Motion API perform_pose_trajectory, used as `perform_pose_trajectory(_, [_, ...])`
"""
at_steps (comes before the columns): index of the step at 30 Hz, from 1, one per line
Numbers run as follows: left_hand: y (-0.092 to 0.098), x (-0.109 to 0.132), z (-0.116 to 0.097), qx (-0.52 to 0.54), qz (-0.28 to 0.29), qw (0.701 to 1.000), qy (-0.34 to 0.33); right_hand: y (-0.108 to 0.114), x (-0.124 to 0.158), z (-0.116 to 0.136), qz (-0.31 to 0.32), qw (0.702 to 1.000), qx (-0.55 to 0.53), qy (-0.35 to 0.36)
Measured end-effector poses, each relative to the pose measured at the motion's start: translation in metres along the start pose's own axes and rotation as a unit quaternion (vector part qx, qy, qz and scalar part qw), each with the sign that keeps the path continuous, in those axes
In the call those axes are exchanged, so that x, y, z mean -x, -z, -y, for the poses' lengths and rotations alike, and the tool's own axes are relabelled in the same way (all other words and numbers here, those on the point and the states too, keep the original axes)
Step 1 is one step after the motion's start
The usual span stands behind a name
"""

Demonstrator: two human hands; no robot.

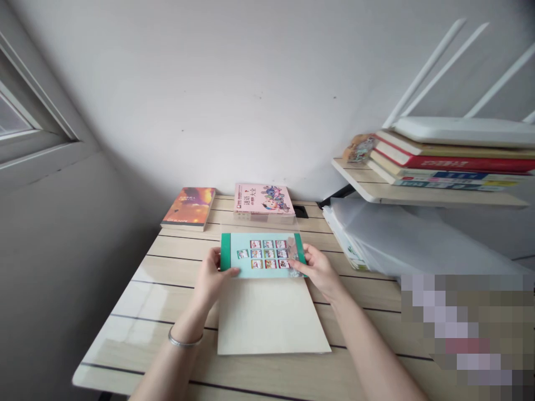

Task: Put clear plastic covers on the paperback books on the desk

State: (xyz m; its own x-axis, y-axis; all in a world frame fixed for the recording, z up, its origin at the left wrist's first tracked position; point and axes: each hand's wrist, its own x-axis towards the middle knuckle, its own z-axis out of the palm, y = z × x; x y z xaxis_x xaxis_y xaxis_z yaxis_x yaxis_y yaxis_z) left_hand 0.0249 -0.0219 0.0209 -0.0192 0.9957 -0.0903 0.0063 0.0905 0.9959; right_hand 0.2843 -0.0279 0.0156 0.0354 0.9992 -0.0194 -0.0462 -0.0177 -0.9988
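Between my two hands is a teal booklet or book cover point(242, 245) with a darker green left edge and several small pictures printed on it. My left hand point(212, 273) grips its left side, thumb on the front. On the right side, my right hand point(315, 268) pinches the edge, thumb also in front. A clear plastic film point(259, 224) shows just beyond its upper edge. Below it, a cream-coloured sheet or page point(267, 317) lies on the table; whether the two are joined I cannot tell.
An orange book point(189, 207) and a pink book point(265, 199) lie at the back of the slatted table point(167, 301). At right, a raised shelf point(376, 192) carries stacked books point(455, 161) and a white router point(468, 131). Plastic sleeves point(384, 239) hang beneath it.
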Motion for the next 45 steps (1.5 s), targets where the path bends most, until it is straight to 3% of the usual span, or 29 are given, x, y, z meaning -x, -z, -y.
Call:
perform_pose_trajectory(9, [-0.001,-0.006,0.017,-0.006,-0.028,0.999,-0.013,-0.005,-0.005,-0.011,-0.068,0.998,-0.002,0.014])
perform_pose_trajectory(13, [0.0,-0.007,0.014,-0.038,-0.043,0.998,-0.023,-0.005,-0.005,-0.016,-0.074,0.997,0.019,0.028])
perform_pose_trajectory(17, [0.001,-0.004,0.008,-0.062,-0.02,0.996,-0.068,-0.004,-0.005,-0.017,-0.083,0.996,0.029,0.03])
perform_pose_trajectory(22, [0.004,0.0,0.002,-0.066,0.029,0.996,-0.053,0.002,0.001,0.0,0.028,0.999,0.025,0.018])
perform_pose_trajectory(25, [0.004,0.0,0.0,-0.076,0.024,0.996,-0.033,0.004,0.002,0.005,0.047,0.998,0.031,0.011])
perform_pose_trajectory(36, [0.001,-0.001,0.003,-0.057,-0.017,0.998,-0.02,-0.001,-0.006,-0.012,-0.033,0.999,0.021,0.03])
perform_pose_trajectory(45, [-0.006,-0.007,0.008,-0.031,-0.055,0.996,-0.058,-0.004,-0.008,-0.025,-0.101,0.991,0.066,0.059])
